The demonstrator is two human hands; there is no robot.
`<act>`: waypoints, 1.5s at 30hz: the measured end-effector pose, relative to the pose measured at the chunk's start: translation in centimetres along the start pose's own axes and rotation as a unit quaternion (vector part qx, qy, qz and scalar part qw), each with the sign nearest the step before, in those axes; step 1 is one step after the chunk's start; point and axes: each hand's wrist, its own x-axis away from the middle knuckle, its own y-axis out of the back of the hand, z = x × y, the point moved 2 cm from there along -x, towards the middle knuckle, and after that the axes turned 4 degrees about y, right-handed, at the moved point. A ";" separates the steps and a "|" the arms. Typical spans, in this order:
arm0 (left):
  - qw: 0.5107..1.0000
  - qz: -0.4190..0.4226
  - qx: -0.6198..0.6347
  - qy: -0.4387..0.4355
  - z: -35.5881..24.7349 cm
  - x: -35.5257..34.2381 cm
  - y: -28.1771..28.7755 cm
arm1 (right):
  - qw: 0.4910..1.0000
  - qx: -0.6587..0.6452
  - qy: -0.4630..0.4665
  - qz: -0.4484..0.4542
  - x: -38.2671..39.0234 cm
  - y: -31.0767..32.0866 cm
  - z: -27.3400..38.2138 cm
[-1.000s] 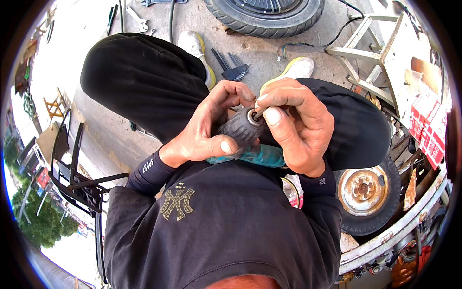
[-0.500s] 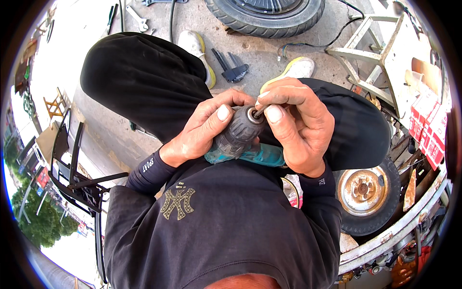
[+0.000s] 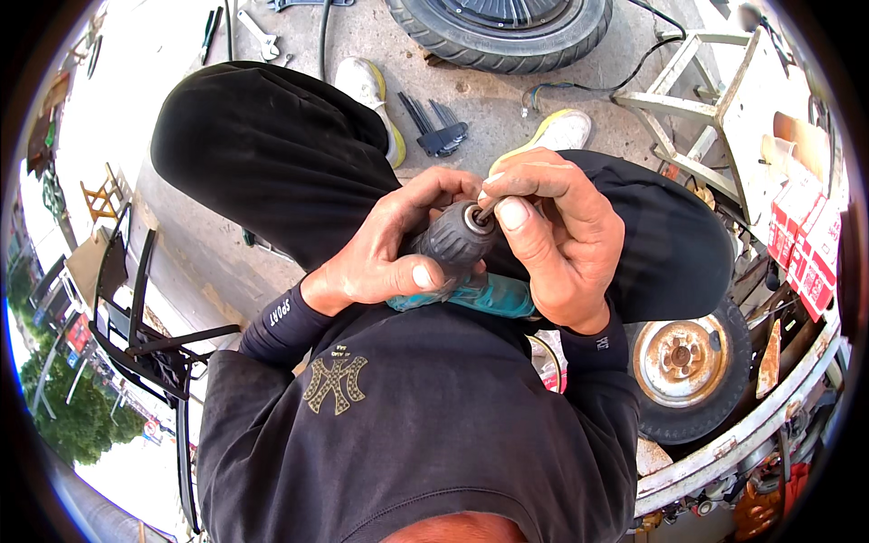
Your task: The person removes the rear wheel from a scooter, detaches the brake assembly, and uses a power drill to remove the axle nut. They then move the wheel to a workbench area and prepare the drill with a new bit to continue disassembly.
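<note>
A cordless drill [image 3: 493,295] with a teal body and a black chuck [image 3: 455,233] lies across my lap, its nose tilted up and away from me. My left hand [image 3: 378,237] is wrapped round the chuck, fingers over its far side and thumb low against the drill's near side. Between the thumb and fingertips of my right hand [image 3: 566,231] is a thin bit [image 3: 488,215], one end of it seated in the chuck's opening. Most of the bit is hidden by my fingers.
A black hex key set [image 3: 441,136] lies on the concrete between my shoes. Beyond it is a large tyre with a hub [image 3: 507,56]. A white metal stool [image 3: 715,109] and a small rusty wheel [image 3: 681,360] are on the right. An adjustable wrench [image 3: 260,38] lies far left.
My left thumb has slid down off the chuck toward the drill's body, and the fingers have shifted a little. The right hand keeps its pinch on the bit, almost unmoved.
</note>
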 end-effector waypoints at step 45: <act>0.945 -0.040 -0.275 0.175 -2.0 -1.4 -1.1 | 0.585 0.618 0.171 0.497 -5.0 -2.5 3.1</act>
